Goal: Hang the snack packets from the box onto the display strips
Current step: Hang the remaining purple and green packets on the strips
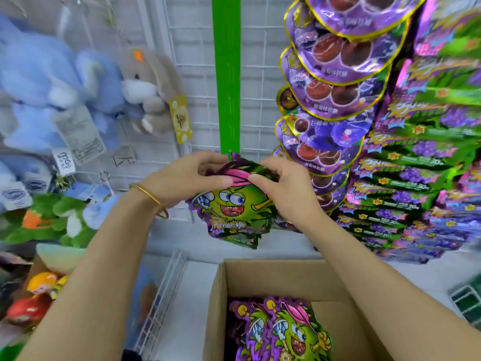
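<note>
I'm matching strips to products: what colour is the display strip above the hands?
The display strip above the snack packet is bright green; head view shows it best.

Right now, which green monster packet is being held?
The packet at the lower end of the green strip: left hand and right hand both pinch its top. The other packets lie in the box below.

White wire grid panel (260,105): green display strip (227,74) down its middle, snack packets (234,212) at its lower end; plush toys (148,89) hung at left. Cardboard box (273,277) below, boxed packets (281,332) inside
</note>
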`<move>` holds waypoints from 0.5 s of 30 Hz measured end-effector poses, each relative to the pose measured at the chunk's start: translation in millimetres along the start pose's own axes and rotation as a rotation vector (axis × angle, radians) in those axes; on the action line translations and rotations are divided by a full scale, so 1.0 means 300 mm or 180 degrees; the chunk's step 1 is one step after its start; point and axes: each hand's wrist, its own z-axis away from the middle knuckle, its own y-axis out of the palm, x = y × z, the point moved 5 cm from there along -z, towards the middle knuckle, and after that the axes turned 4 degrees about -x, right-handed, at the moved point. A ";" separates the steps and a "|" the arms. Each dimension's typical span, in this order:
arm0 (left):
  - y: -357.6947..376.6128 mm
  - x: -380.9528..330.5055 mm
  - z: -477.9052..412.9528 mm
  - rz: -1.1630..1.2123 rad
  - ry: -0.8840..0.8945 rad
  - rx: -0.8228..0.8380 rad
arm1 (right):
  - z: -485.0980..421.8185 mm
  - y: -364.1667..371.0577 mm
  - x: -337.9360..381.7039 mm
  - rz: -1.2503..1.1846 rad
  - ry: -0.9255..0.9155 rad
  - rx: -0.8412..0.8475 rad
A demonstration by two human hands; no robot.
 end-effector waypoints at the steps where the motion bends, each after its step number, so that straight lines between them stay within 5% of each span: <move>1: -0.028 -0.026 -0.019 0.0163 0.0048 -0.0236 | -0.023 0.001 0.008 0.0066 -0.0020 -0.0141; 8: -0.084 -0.051 -0.199 -0.0032 0.0040 -0.1612 | -0.114 0.035 0.034 0.1210 0.0181 -0.0544; 15: -0.088 -0.068 -0.245 -0.0354 -0.0029 -0.1645 | -0.168 0.056 0.064 0.1596 0.0259 -0.0668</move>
